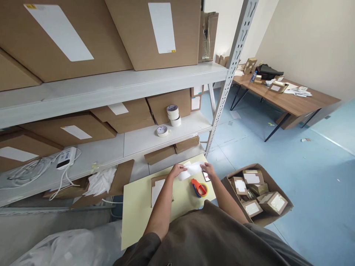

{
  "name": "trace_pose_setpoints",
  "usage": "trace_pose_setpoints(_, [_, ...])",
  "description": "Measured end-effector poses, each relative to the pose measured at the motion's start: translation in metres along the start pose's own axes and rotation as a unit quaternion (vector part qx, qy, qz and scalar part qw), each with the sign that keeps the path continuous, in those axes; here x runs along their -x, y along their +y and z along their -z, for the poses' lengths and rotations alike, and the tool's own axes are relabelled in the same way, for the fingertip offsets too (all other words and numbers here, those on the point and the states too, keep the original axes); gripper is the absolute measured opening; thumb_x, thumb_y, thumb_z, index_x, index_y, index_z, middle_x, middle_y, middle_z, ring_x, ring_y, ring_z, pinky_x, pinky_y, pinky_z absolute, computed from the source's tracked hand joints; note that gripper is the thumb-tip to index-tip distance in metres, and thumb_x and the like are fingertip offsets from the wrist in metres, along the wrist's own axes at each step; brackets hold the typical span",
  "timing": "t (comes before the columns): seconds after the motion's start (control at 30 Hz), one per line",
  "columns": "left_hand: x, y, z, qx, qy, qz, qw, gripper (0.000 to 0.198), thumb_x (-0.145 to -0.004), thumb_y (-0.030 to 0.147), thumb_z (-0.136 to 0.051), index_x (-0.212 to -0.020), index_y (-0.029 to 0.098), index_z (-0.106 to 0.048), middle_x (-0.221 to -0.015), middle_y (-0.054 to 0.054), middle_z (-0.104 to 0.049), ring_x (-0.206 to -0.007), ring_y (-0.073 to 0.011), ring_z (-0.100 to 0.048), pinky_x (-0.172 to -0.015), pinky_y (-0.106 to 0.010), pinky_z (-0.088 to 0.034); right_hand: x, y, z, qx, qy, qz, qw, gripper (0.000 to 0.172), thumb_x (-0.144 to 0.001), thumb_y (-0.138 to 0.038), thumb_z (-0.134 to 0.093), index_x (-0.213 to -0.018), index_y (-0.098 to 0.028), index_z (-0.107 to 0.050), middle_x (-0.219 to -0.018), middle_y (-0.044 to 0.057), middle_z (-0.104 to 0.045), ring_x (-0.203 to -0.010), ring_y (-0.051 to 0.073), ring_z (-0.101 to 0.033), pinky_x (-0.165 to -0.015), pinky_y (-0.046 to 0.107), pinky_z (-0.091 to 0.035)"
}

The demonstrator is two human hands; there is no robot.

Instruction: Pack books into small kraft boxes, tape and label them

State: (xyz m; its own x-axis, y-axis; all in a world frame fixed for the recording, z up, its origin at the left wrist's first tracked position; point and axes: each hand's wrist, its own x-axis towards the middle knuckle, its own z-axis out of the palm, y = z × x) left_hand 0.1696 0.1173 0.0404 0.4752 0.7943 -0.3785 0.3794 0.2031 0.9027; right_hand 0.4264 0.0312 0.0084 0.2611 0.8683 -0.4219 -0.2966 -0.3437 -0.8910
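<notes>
Both hands hold a white sheet of paper (192, 169) over a small pale yellow table (138, 214). My left hand (177, 170) pinches its left end; my right hand (209, 170) pinches its right end. Just below the paper lies an orange tape dispenser (200, 187) on the table. A flat brown box with white labels (157, 189) lies under my left forearm. A small dark item with a red mark (205, 177) sits beside my right hand.
White metal shelving (111, 88) holds large cardboard boxes, tape rolls (173, 114) and a white cabled device (66, 158). An open carton (256, 192) of small boxes stands on the blue floor at right. A wooden desk (288, 98) stands far right.
</notes>
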Motion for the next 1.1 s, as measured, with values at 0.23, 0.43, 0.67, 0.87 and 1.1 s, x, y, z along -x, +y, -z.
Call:
trace_pose_setpoints(0.23, [0.004,0.01,0.005,0.007,-0.012,-0.036,0.999,0.053,-0.055,0.061,-0.089,-0.081,0.016,-0.083,-0.075,-0.003,-0.076,-0.068,-0.0189,-0.063,-0.065,-0.028,-0.045,0.005,-0.003,-0.004,0.004,-0.027,0.021,0.999,0.05,-0.056,-0.061,-0.089,-0.076,-0.02,-0.067,-0.075,0.003,-0.072,-0.069,0.018,-0.065,-0.066,0.03,-0.055])
trace_pose_setpoints(0.43, [0.011,0.013,0.017,-0.034,0.008,-0.068,0.997,0.049,-0.065,0.064,-0.082,-0.076,0.016,-0.083,-0.081,-0.007,-0.079,-0.077,-0.0236,-0.067,-0.073,-0.032,-0.049,0.012,0.0,-0.017,0.001,-0.029,0.049,0.998,0.05,-0.06,-0.063,-0.086,-0.076,-0.021,-0.066,-0.075,0.003,-0.071,-0.069,0.018,-0.064,-0.068,0.031,-0.055])
trace_pose_setpoints(0.67, [0.02,0.003,0.031,-0.02,0.064,-0.069,0.995,0.054,-0.071,0.067,-0.073,-0.081,0.015,-0.083,-0.08,-0.008,-0.078,-0.073,-0.0217,-0.066,-0.067,-0.03,-0.047,0.015,-0.014,-0.008,-0.023,0.014,0.039,0.999,0.046,-0.061,-0.059,-0.086,-0.079,-0.022,-0.066,-0.078,0.004,-0.073,-0.072,0.02,-0.067,-0.069,0.034,-0.056])
trace_pose_setpoints(0.87, [0.001,0.008,0.011,-0.03,0.089,-0.07,0.993,0.05,-0.072,0.063,-0.074,-0.084,0.015,-0.083,-0.079,-0.006,-0.078,-0.078,-0.0236,-0.067,-0.072,-0.032,-0.05,0.023,-0.039,-0.022,-0.062,-0.025,0.063,0.996,0.033,-0.066,-0.046,-0.083,-0.083,-0.022,-0.068,-0.085,0.003,-0.074,-0.076,0.019,-0.066,-0.071,0.031,-0.053])
trace_pose_setpoints(1.1, [-0.02,0.015,-0.022,-0.036,0.149,-0.12,0.981,0.042,-0.068,0.034,-0.085,-0.104,0.013,-0.08,-0.109,-0.015,-0.079,-0.114,-0.0318,-0.067,-0.099,-0.039,-0.051,0.033,-0.054,-0.033,-0.042,-0.051,0.087,0.994,0.03,-0.062,-0.028,-0.073,-0.092,-0.023,-0.069,-0.086,0.0,-0.072,-0.078,0.017,-0.062,-0.072,0.029,-0.051])
